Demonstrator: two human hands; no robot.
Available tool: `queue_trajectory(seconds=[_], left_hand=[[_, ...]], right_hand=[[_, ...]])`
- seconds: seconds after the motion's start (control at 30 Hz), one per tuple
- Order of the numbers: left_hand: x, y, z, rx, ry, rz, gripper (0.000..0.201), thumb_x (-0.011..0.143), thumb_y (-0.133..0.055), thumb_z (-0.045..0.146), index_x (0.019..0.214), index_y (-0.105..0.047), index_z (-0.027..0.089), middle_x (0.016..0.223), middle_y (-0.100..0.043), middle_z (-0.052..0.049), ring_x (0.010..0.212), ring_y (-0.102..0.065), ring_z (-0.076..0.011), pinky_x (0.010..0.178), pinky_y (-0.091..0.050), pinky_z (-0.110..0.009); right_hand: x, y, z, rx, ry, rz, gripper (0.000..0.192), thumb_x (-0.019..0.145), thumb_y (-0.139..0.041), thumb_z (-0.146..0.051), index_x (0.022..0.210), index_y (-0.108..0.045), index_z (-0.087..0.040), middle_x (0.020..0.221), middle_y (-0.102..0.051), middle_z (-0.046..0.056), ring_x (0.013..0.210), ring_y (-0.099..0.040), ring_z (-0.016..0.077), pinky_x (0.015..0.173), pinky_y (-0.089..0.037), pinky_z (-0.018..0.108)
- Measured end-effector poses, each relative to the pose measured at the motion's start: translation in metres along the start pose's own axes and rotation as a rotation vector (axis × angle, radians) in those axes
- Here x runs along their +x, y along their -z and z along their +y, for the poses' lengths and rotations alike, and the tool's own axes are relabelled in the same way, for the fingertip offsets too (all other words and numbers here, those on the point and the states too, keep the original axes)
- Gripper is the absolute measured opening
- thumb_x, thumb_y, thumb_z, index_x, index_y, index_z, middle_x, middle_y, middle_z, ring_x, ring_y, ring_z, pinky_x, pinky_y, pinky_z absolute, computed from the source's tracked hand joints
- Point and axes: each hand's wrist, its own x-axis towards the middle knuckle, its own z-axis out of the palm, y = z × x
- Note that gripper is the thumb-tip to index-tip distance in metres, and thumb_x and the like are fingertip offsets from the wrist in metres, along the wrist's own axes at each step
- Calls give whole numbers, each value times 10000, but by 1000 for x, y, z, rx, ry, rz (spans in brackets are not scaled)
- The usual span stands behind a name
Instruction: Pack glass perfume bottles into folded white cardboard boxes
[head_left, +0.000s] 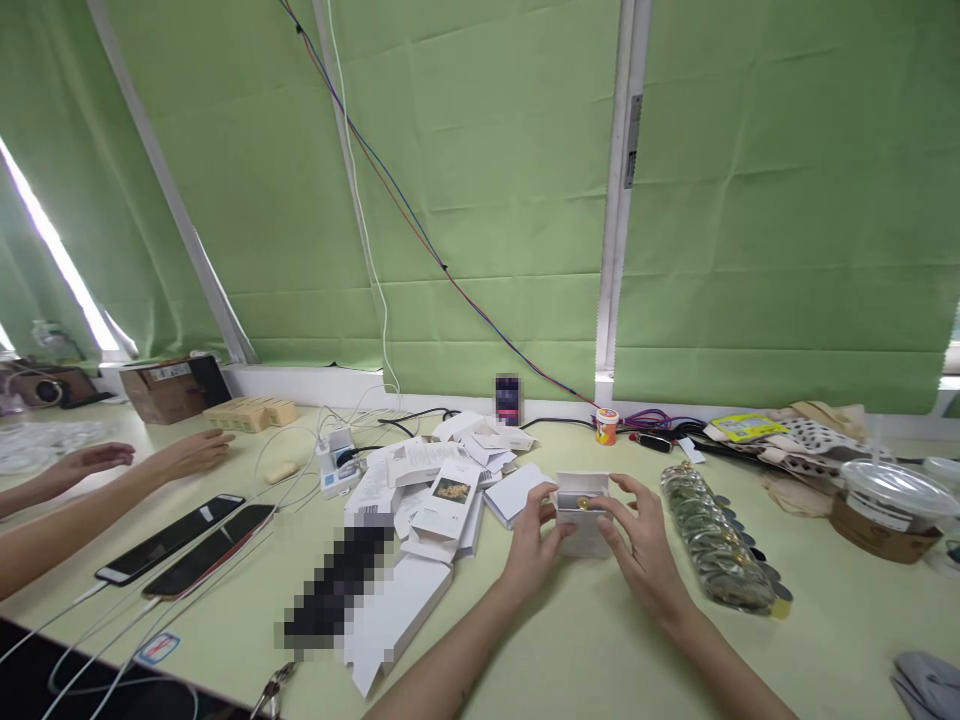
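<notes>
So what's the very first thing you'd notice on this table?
Probably the small white box in the middle, held by the left hand and right hand, with something gold-coloured inside. Just right of it lies a long clear packet of round discs. To the left sprawls a heap of white cartons, and another person's arms reach in beyond two phones.

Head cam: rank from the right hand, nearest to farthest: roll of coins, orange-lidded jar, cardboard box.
1. Roll of coins: just right of the right hand, alongside it.
2. Orange-lidded jar: behind the hand, near the wall.
3. Cardboard box: far left, by another person's hand.
</notes>
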Motion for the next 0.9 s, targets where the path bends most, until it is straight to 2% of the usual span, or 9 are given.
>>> queue_trajectory(seconds=[0.2, 0.33, 0.47, 0.57, 0.67, 0.77, 0.9], left_hand=[[1, 1, 4, 50, 60, -11, 311, 761, -621, 181, 1026, -466, 225, 960, -595, -16, 866, -605, -171, 876, -486, -378], [0, 0, -1, 62, 60, 17, 349, 739, -656, 204, 1026, -459, 230, 1009, -569, -20, 882, -593, -171, 884, -482, -367], [-3, 1, -6, 112, -23, 11, 356, 775, -625, 197, 1080, -446, 242, 1060, -547, -30, 902, -581, -169, 881, -476, -364], [-5, 3, -5, 240, -103, -56, 290, 820, -579, 200, 1096, -500, 243, 1066, -562, -53, 959, -552, -196, 880, -460, -367], [-4, 5, -1, 328, -126, -98, 213, 826, -576, 204, 1037, -559, 235, 1012, -574, -59, 974, -536, -215, 857, -453, -355], [-3, 5, 0, 315, -120, -90, 215, 808, -592, 186, 1016, -572, 234, 1004, -570, -54, 983, -532, -212, 849, -451, -335], [-2, 4, 1, 249, -88, -71, 230, 790, -599, 178, 1013, -583, 233, 990, -571, -51, 958, -534, -203, 825, -463, -316]], right_hand=[[3, 0, 4, 67, -153, 112, 245, 884, -477, -444, 916, -593, -231, 1084, -500, 82, 1097, -462, 272, 934, -376, 481], [5, -6, 7, 300, -322, 97, 246, 862, -503, -459, 869, -557, -219, 956, -558, 62, 950, -528, 242, 781, -456, 396], [6, -9, 8, 521, -464, 105, 247, 795, -586, -457, 847, -553, -217, 861, -585, 33, 835, -557, 213, 655, -482, 317], [6, -9, 8, 582, -492, 143, 253, 753, -630, -434, 870, -551, -223, 829, -579, 16, 776, -559, 195, 598, -472, 284], [6, -9, 7, 617, -504, 160, 292, 733, -643, -418, 925, -537, -226, 856, -576, 12, 709, -548, 172, 567, -457, 274], [6, -10, 5, 685, -537, 164, 301, 737, -630, -417, 945, -525, -228, 916, -573, 18, 674, -532, 150, 554, -449, 265], [5, -10, 5, 728, -567, 152, 282, 732, -617, -409, 930, -528, -228, 902, -561, 12, 643, -522, 140, 534, -443, 255]])
